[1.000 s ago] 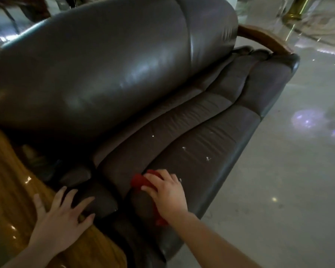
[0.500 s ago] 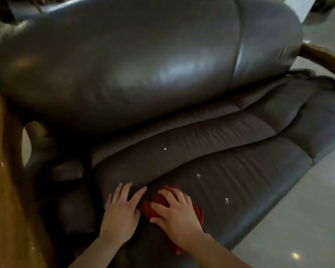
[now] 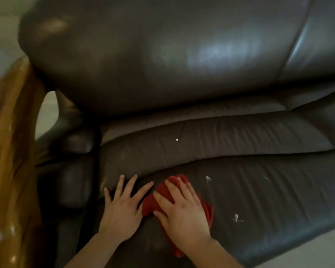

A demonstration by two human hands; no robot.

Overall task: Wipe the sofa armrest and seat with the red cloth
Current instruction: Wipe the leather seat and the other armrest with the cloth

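Observation:
The dark brown leather sofa seat (image 3: 259,190) fills the lower half of the view. My right hand (image 3: 182,211) presses flat on the crumpled red cloth (image 3: 153,204) at the seat's front left part. Just left of the cloth, my left hand (image 3: 122,206) lies flat on the leather with fingers spread, holding nothing. The glossy wooden armrest (image 3: 8,151) runs along the left edge. Small white specks (image 3: 208,178) lie on the seat to the right of the cloth.
The big shiny backrest cushion (image 3: 162,55) looms above the seat. A padded leather side block (image 3: 74,184) sits between the armrest and the seat. Pale floor (image 3: 307,254) shows at the bottom right, in front of the sofa.
My left hand has left the wooden armrest and come down on the seat beside the cloth. My view has swung left and closer to the seat. The right hand stays on the cloth.

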